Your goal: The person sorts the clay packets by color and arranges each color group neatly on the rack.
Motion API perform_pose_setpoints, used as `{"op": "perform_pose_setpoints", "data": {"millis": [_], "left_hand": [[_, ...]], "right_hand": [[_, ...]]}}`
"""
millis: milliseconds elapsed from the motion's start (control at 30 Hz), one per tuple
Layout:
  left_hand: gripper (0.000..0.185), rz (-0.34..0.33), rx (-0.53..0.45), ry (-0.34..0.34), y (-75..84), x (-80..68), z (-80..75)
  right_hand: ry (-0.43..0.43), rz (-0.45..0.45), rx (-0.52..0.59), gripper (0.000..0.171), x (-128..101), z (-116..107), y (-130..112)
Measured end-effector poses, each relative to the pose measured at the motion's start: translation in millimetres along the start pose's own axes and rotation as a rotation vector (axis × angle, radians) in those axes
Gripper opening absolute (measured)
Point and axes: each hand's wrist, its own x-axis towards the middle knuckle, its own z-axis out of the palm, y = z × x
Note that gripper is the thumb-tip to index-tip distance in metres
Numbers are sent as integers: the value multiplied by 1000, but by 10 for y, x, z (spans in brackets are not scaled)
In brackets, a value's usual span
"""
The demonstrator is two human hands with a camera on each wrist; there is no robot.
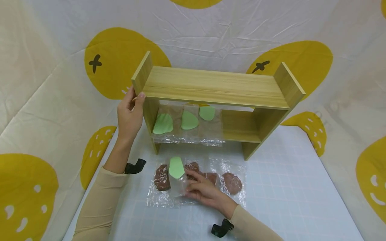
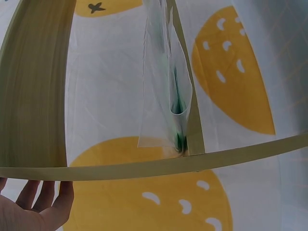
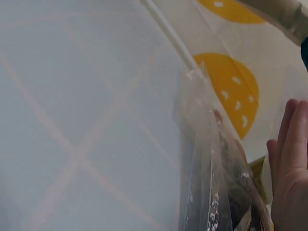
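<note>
My left hand has its grip on the top left corner of the wooden shelf, thumb and fingers pinching the upright side panel; the left wrist view shows only my fingertips under the board edge. My right hand lies on the worktop with fingers nearly straight, pressing on a clear bag holding a green leaf shape. I would call that grip released: it rests on the plastic rather than closing round it, though the right wrist view shows just the fingers beside crinkled film.

That green bag lies across a row of clear bags with brown pieces, just in front of the shelf. 3 more green bags lie on the lower board inside the shelf.

What could go wrong, as I judge it:
- The film is slick, so flat fingers may slide over it and drag the brown bags underneath along with the green one.
- Overlapping plastic may cling, so lifting 1 bag could bring a second.
- The shelf is held at 1 corner only; a push there could skew it and shift the 3 bags inside.
</note>
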Motion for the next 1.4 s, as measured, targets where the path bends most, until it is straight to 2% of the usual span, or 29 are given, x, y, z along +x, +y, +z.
{"op": "perform_pose_setpoints", "data": {"millis": [200,333,467,567,700,800,933,1167,1267,1400], "left_hand": [[43,16,-21,2,-289,65,-19],[43,10,-27,5,-365,76,-28],[43,5,-7,11,-333,64,-22],[42,3,9,13,-215,36,-9],[41,-3,19,18,-47,-4,8],[42,-5,25,20,-3,-13,14],[42,-2,26,15,-17,-4,15],[42,3,9,17,-314,63,-15],[42,8,2,17,-369,73,-24],[42,3,5,14,-153,24,-1]], "right_hand": [[-58,-22,-81,79,-80,-119,-91],[-84,-41,-119,79,-138,-178,-164],[-110,-75,-194,78,-204,-235,-246],[-150,-91,-233,77,-267,-273,-309],[-247,-101,-242,75,-362,-295,-398],[-324,-121,-238,75,-430,-284,-461],[-406,-152,-220,76,-509,-246,-540],[-539,-193,-207,74,-622,-163,-670],[-573,-224,-220,74,-670,-143,-736],[-600,-238,-204,72,-737,-136,-848]]}}
